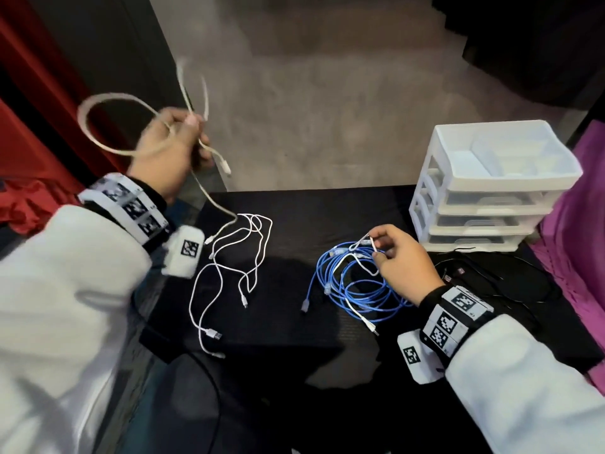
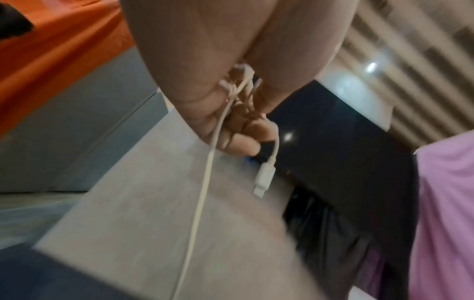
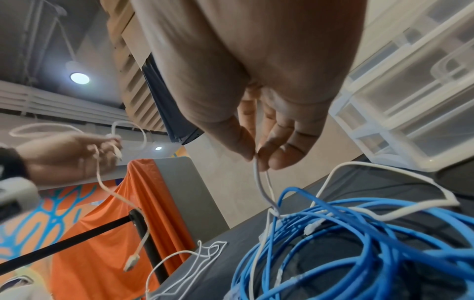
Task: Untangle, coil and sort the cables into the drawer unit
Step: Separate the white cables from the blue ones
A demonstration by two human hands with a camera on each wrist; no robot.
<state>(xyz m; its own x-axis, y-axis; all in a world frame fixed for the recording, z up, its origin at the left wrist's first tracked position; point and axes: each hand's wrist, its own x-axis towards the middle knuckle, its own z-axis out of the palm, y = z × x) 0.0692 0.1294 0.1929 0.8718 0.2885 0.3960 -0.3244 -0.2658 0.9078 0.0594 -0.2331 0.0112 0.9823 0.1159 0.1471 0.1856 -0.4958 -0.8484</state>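
My left hand [image 1: 176,142] is raised off the table's left edge and grips a cream cable [image 1: 98,103] gathered in loops; one plug [image 2: 265,176] dangles below the fingers [image 2: 241,142]. My right hand [image 1: 397,257] hovers over a pile of blue cable [image 1: 353,286] and pinches a thin white cable [image 3: 259,182] that threads through the blue loops [image 3: 346,233]. More thin white cables [image 1: 235,257] lie tangled mid-table. The white drawer unit [image 1: 491,188] stands at the back right with its drawers closed.
The black table [image 1: 294,204] ends just behind the cables, with grey floor beyond. Black cables [image 1: 491,276] lie in front of the drawer unit. Purple cloth [image 1: 576,224] hangs at the right edge, red fabric [image 1: 29,198] at the left.
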